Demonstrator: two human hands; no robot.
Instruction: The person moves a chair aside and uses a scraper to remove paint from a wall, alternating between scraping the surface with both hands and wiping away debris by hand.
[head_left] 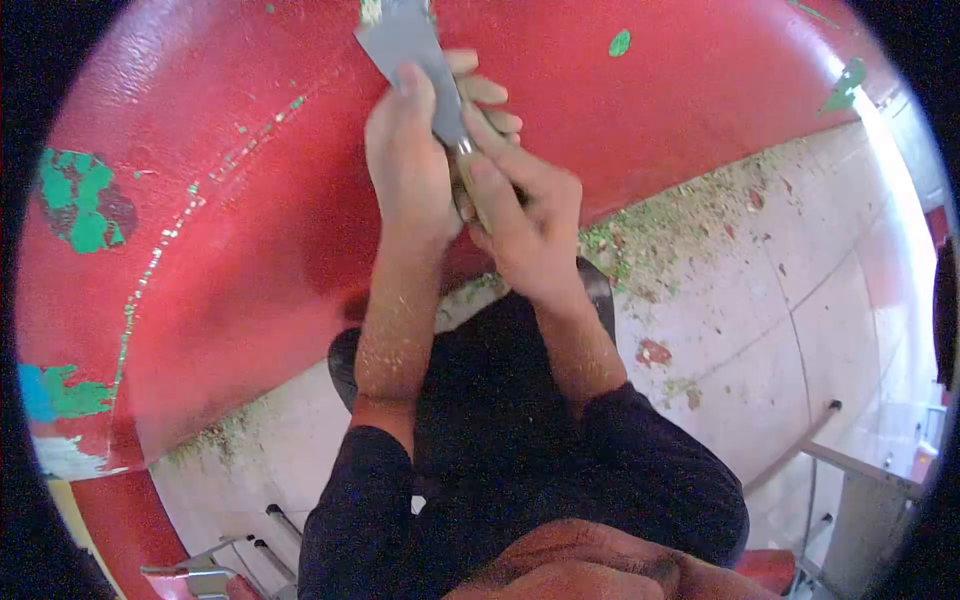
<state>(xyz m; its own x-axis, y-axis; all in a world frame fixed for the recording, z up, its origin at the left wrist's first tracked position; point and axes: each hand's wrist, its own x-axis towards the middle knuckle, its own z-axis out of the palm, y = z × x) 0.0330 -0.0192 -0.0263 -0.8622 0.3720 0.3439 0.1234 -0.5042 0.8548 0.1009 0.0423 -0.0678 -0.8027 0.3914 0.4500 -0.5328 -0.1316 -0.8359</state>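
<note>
A paint scraper (408,42) with a wide grey blade points away from me, its edge at a red painted surface (555,110). A few pale and green bits show around the blade's end. My right hand (530,205) is closed around the handle, with the thumb lying along it. The blade lies in my left hand (412,165), thumb pressed on its upper face and fingers curled behind. Whether the blade's edge touches the surface is hard to make out. Pale flakes cling to both forearms.
Bare green patches (90,205) and a speckled chipped line mark the red surface. Flakes and debris (660,235) are scattered over the pale tiled floor (740,330) along its base. Metal furniture legs (815,470) stand behind me on the right, with more at lower left.
</note>
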